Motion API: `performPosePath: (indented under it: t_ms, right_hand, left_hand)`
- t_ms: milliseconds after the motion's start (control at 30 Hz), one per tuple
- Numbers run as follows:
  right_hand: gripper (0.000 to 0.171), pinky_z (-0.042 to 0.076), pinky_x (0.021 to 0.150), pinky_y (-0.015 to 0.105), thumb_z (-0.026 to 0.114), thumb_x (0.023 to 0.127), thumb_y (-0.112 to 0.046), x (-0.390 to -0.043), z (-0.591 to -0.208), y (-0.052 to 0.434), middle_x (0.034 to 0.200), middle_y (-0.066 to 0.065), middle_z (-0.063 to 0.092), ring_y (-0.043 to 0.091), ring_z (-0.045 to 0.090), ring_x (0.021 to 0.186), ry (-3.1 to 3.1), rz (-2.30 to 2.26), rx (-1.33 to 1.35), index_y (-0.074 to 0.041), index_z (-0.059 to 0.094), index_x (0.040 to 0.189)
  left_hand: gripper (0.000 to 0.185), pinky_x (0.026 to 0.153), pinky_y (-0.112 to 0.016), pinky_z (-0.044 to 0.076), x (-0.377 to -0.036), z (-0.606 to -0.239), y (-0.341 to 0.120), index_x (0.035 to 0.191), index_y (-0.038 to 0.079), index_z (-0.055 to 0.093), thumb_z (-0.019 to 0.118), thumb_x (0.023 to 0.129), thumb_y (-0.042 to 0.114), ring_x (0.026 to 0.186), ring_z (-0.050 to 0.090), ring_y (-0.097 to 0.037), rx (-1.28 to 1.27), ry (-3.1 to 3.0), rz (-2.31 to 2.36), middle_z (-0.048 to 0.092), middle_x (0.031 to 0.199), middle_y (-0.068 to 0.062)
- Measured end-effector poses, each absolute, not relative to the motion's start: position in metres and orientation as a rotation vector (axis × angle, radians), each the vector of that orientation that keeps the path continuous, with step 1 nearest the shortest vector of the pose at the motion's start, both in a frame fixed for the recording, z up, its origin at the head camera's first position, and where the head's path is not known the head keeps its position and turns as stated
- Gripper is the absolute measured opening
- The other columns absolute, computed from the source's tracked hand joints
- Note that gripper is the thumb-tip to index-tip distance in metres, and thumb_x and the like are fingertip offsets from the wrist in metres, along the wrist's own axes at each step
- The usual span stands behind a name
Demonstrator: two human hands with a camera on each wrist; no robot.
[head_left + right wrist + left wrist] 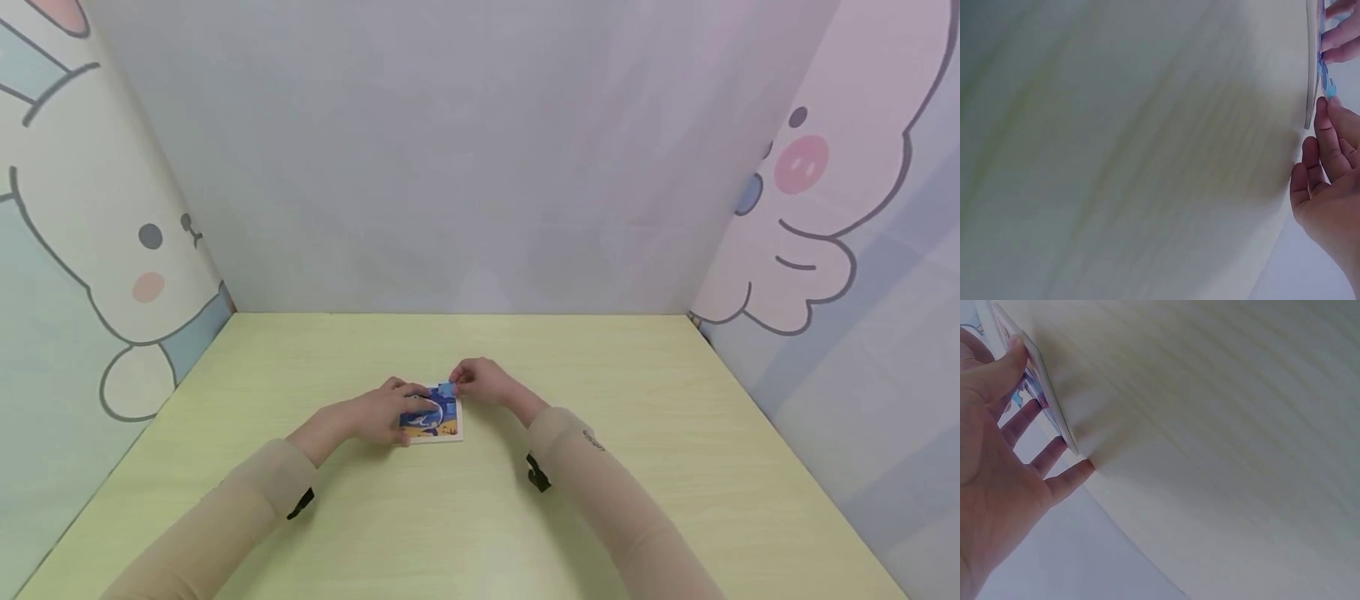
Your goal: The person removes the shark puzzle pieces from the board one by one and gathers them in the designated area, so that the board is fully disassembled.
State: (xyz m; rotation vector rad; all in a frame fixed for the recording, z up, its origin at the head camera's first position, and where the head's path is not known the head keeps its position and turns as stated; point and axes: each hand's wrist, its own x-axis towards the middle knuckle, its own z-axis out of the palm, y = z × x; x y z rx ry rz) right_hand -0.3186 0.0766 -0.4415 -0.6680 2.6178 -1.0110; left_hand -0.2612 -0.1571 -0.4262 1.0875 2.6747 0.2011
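Observation:
A small square puzzle board with a blue and orange picture lies on the pale green table. My left hand rests flat on its left part, fingers straight and spread over the board. My right hand is at the board's far right corner and pinches a small blue puzzle piece between its fingertips. In the right wrist view the blue piece sits at the board's edge by my fingertips.
Cartoon-printed walls enclose the table on the left, back and right. The tabletop stretches wide around the board on all sides.

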Motion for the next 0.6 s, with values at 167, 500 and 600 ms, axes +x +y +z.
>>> performPosePath:
  t_ms: [167, 500, 600]
  right_hand:
    - [0.009, 0.047, 0.071, 0.023, 0.064, 0.090, -0.013, -0.324, -0.438, 0.082, 0.090, 0.001, 0.065, 0.011, 0.057, 0.080, 2.618, -1.063, -0.638, -0.009, 0.066, 0.098]
    - [0.013, 0.049, 0.071, 0.024, 0.069, 0.087, -0.014, -0.325, -0.416, 0.107, 0.088, 0.003, 0.067, 0.012, 0.058, 0.078, 2.616, -1.124, -0.583, -0.007, 0.067, 0.098]
    - [0.012, 0.049, 0.070, 0.023, 0.069, 0.086, -0.014, -0.325, -0.410, 0.120, 0.086, 0.001, 0.067, 0.012, 0.057, 0.077, 2.629, -1.100, -0.589, -0.009, 0.067, 0.097]
  left_hand:
    - [0.063, 0.101, -0.052, 0.037, -0.262, -0.426, -0.157, 0.140, 0.025, 0.046, 0.072, 0.083, 0.028, 0.128, 0.034, -0.035, 1.113, 2.678, 0.201, 0.034, 0.149, -0.007]
    - [0.062, 0.101, -0.052, 0.037, -0.265, -0.429, -0.156, 0.139, 0.027, 0.047, 0.072, 0.082, 0.029, 0.126, 0.035, -0.034, 1.103, 2.682, 0.191, 0.035, 0.149, -0.005]
    - [0.062, 0.102, -0.052, 0.036, -0.265, -0.430, -0.157, 0.139, 0.028, 0.047, 0.072, 0.082, 0.030, 0.127, 0.035, -0.033, 1.109, 2.685, 0.188, 0.035, 0.149, -0.005]
